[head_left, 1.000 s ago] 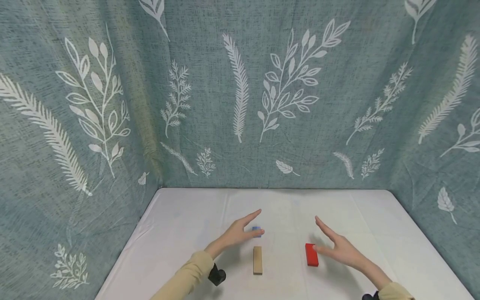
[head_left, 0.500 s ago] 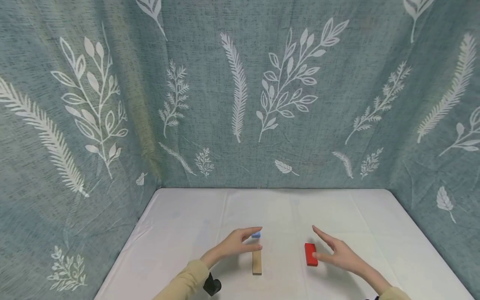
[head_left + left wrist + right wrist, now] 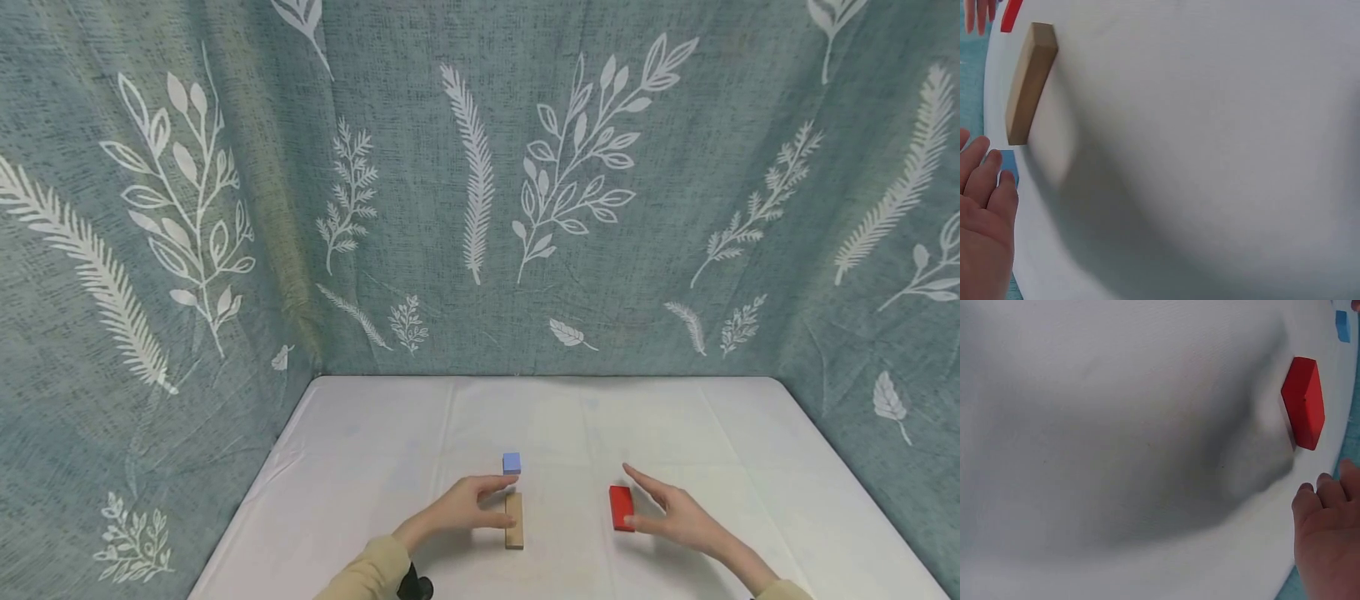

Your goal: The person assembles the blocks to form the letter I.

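Observation:
In the head view my left hand (image 3: 474, 503) hovers at the wooden block (image 3: 514, 537), its thumb overlapping the block and its fingers held apart from the thumb. A small blue block (image 3: 512, 463) lies just beyond those fingertips. My right hand (image 3: 675, 515) is beside the red block (image 3: 622, 507), thumb tip at the block's right edge and fingers stretched past its far end. The left wrist view shows the wooden block (image 3: 1032, 81) standing apart from the left fingers (image 3: 985, 178). In the right wrist view the red block (image 3: 1305, 403) is likewise separate from the right fingers (image 3: 1330, 492).
All three blocks lie on a table with a white cloth (image 3: 375, 433). Green-blue curtains (image 3: 420, 192) with white leaf prints rise behind the table and along both sides. A black wrist camera (image 3: 415, 585) sits under the left sleeve.
My left hand has come nearer, from over the blue block to the wooden block, uncovering the blue one. The right hand has lowered slightly toward the red block. The blocks lie where they were.

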`<state>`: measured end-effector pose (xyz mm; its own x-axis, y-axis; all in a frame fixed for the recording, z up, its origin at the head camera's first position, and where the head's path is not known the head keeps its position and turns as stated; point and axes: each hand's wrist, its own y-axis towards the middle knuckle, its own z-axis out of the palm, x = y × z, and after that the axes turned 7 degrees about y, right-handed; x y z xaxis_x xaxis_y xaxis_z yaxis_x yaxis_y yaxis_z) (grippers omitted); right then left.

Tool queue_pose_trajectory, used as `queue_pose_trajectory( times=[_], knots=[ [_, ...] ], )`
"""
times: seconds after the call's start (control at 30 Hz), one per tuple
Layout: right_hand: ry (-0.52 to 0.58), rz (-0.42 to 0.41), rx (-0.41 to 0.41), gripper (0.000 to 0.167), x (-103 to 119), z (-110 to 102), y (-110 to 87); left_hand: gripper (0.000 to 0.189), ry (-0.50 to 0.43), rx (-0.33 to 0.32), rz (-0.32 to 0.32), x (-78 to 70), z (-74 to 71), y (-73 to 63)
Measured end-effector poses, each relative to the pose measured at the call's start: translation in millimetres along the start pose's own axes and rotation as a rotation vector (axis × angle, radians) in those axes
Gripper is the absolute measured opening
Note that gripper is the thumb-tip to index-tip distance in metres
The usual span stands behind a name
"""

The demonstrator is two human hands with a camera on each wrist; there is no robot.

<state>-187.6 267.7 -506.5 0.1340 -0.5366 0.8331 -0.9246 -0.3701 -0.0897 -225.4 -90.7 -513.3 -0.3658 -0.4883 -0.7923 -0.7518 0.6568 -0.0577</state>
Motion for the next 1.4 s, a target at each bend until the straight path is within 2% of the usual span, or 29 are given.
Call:
queue_pose_trajectory(
  times=[0.17,0.33,0.57,0.83,1.1,1.4],
  knots=[
    [-0.034,0.029,-0.018,0.082,-5,4,-1.4,0.066,0.034,-0.037,-0.005,5.3,6.3,-2.5],
    [-0.064,0.061,-0.045,0.083,-10,8,-2.5,0.069,0.018,-0.050,-0.011,8.3,11.2,-4.7],
    [-0.090,0.052,-0.064,0.084,-14,11,-2.9,0.071,0.020,-0.070,-0.021,9.9,16.0,-5.5],
    [-0.072,0.069,-0.070,0.084,-20,14,0.6,0.072,0.087,-0.092,-0.006,10.4,18.2,-6.4],
    [-0.105,0.070,-0.076,0.082,-19,16,2.9,0.074,0.201,-0.117,0.021,12.1,18.8,-7.1],
    [-0.122,0.079,-0.086,0.078,-18,17,2.0,0.076,0.261,-0.117,0.041,12.1,18.5,-6.7]
  ],
)
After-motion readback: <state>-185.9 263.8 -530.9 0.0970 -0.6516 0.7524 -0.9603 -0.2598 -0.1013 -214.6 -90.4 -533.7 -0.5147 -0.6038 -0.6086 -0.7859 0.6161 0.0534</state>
